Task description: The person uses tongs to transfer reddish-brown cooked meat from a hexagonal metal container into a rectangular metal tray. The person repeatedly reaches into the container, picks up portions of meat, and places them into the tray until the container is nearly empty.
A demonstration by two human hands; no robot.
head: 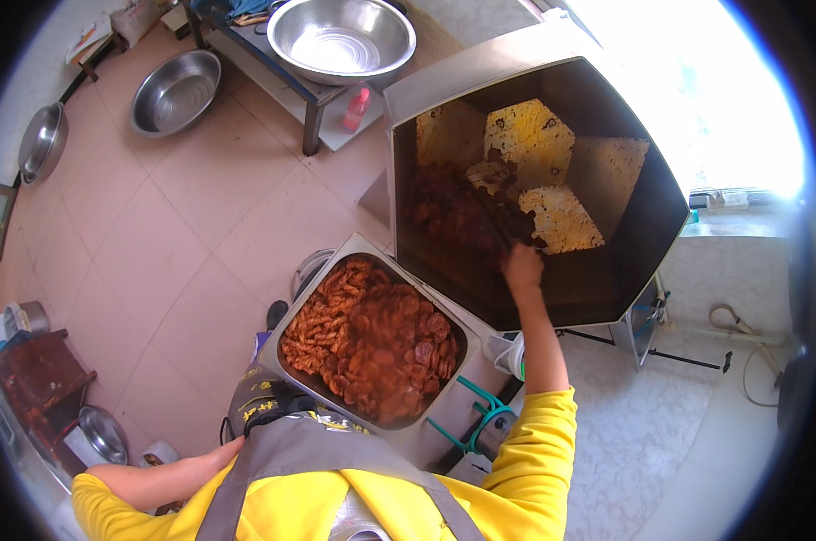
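Note:
My right hand [524,268] reaches into a large hexagonal metal drum [624,297], fingers curled around what looks like a dark thin tool handle [494,215]. Its far end is lost in shadow among dark reddish slices of food [441,203]. More slices cling to the yellow-stained inner wall [529,138]. Just below the drum's mouth, a deep rectangular steel pan [472,348] holds twisted red-brown strips [320,318] on the left and round sauced slices [394,338] on the right. Haze hangs over the slices. My left forearm bends in at my waist; that hand is out of view.
A wide steel basin [340,40] stands on a metal table [313,122], above a pink bottle [356,109] on its lower shelf. Another basin [176,93] rests on the tiled floor [178,223]. A green-legged stool [475,399] and a white bucket [509,355] are beside the pan.

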